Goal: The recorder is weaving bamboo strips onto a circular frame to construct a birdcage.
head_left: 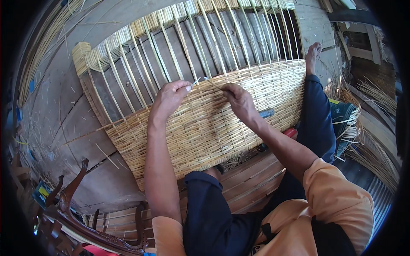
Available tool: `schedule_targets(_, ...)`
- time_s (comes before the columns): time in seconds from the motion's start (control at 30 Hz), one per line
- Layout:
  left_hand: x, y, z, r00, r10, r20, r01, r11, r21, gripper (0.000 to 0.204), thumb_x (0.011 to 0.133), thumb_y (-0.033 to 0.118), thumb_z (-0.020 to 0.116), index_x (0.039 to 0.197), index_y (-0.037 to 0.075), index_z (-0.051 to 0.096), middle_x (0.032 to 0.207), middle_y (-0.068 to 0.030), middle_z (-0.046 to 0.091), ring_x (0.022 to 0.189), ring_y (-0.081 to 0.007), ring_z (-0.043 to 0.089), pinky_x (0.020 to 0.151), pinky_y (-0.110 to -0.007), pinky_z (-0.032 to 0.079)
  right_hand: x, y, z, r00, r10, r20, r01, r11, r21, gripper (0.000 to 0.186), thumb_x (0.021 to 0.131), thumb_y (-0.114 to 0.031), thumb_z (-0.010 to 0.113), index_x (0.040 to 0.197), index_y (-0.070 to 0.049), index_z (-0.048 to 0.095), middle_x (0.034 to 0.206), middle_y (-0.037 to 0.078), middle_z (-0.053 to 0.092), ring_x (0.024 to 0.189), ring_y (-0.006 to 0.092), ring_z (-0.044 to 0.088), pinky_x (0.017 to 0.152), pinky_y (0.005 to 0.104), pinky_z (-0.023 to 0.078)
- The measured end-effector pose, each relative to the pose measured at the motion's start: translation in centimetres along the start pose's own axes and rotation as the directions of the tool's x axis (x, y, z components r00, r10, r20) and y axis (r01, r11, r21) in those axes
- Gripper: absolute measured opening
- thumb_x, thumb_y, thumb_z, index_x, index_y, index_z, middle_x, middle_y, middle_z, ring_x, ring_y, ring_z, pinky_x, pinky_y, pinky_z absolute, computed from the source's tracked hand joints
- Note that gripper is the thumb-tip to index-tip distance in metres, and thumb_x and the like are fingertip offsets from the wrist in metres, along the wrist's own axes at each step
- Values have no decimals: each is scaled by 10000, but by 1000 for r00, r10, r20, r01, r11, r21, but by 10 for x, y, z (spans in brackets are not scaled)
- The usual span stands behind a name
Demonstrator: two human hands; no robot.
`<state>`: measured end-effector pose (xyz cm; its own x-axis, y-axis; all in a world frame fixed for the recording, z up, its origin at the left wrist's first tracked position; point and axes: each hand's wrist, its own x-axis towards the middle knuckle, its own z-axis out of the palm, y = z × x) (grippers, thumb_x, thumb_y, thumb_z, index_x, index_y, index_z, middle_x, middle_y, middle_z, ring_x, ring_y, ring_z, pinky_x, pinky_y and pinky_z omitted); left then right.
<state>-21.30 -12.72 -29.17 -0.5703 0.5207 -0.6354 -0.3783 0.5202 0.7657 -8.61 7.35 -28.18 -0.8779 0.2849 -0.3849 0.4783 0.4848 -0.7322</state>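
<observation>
A large wicker panel (188, 141) of pale cane lies in front of me, its near part closely woven. Bare upright canes (183, 45) run from the weave's edge to a thick wrapped far rim (132, 32). My left hand (170, 97) is over the weave's upper edge, thumb and fingers pinched on a thin cane strand with a pale tip. To its right, my right hand (240, 101) pinches another thin cane end (212, 82). The two tips are close together with a small gap between them. Whether they belong to one strand, I cannot tell.
A blue cylindrical object (267, 113) lies on the weave beside my right forearm, with a red object (290, 132) nearby. Cane bundles lie at the far left (47, 38) and right (378, 96). Carved dark wooden furniture (68, 194) stands at lower left. My bare foot (313, 53) is at the panel's right end.
</observation>
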Motion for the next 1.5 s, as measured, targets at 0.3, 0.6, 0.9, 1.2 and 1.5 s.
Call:
schedule_targets(0.3,3,-2,12,989,119,-85,-106,984,141,235,887,213,573,860,-19,605,729,-20,567,671,-104,483,655,-271,416,-37,37,-40,1000,-12,-1,11,991,-130,141,873,-61,548,1011,-34,562,910,167,593,840,320,597,731,368,484)
schedule_targets(0.6,-8,-3,10,956,209,-204,-138,940,313,207,845,160,534,858,-39,586,918,-183,603,852,-312,599,777,-367,463,-29,24,-40,971,-206,-121,114,846,-520,280,834,-115,582,1103,-39,562,1073,162,552,1030,343,490,899,429,394)
schedule_targets(0.9,0,-4,15,926,263,-271,-165,927,336,190,857,119,492,910,-35,591,971,-204,586,895,-356,582,824,-393,457,52,-26,13,978,-39,205,62,992,-106,360,919,-169,486,1253,-35,505,707,102,617,586,156,576,538,287,512)
schedule_targets(1.2,1,-9,21,898,327,-294,-196,897,397,175,860,110,544,862,-62,579,924,-223,582,868,-384,566,792,-424,446,80,-42,17,829,228,511,-289,957,41,217,809,-45,488,934,40,644,605,51,580,507,99,509,465,244,405)
schedule_targets(1.5,6,0,22,912,284,-297,-121,876,467,202,865,137,546,813,-54,584,881,-240,581,833,-395,562,776,-452,440,88,-29,19,800,231,554,-320,945,69,178,842,-50,483,906,31,629,667,58,616,572,118,580,527,242,483)
